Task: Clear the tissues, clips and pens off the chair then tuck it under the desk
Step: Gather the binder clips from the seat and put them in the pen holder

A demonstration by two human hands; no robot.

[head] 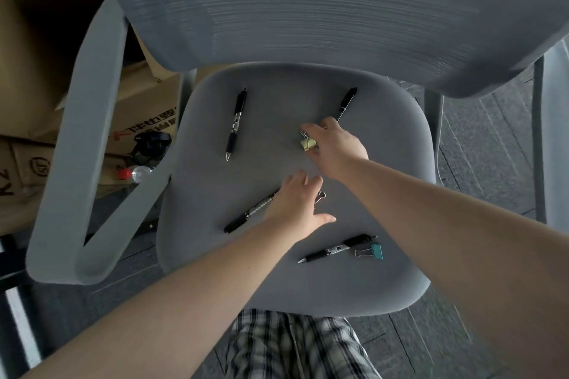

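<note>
A grey chair seat (215,261) lies below me with pens and binder clips scattered on it. My right hand (335,144) pinches a gold binder clip (308,143) near the seat's middle. My left hand (297,209) hovers with fingers spread over a clip (320,196) whose wire handles peek out, and over the tip of a black marker (251,214). One black pen (236,123) lies at the back left, another (346,103) at the back right. A third pen (337,248) and a green binder clip (374,252) lie at the front right. No tissues are visible.
The mesh backrest (308,9) rises behind the seat, with a grey armrest (77,163) on the left. Cardboard boxes (37,77) and a plastic bottle with a red cap (135,174) sit on the floor to the left. Dark carpet (492,148) lies to the right.
</note>
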